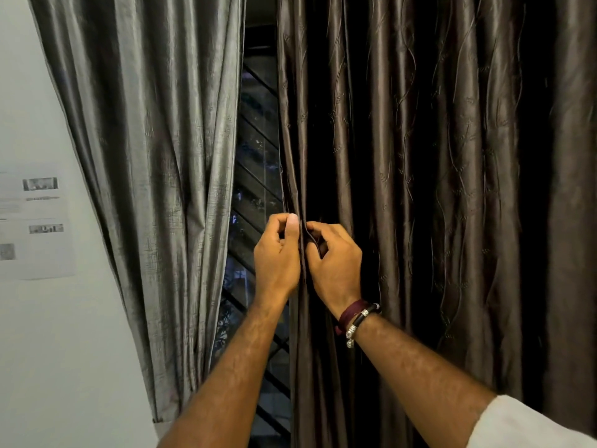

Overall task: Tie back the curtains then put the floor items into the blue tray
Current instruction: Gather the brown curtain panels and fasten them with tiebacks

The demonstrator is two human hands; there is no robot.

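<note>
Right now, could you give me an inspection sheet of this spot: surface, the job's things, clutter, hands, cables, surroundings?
Surface: nothing seen; no floor or table in view.
Job's things: dark brown curtain hangs loose, untied; grey curtain hangs gathered at the left, no tie visible. Blue tray and floor items: nothing seen.
Clutter: nothing seen.
Hands: left hand and right hand both pinch the brown curtain's left edge, side by side; bracelets on the right wrist.
Cables: nothing seen.
Surroundings: window grille shows in the gap between the curtains, dark outside; printed papers on the white wall at left.
</note>
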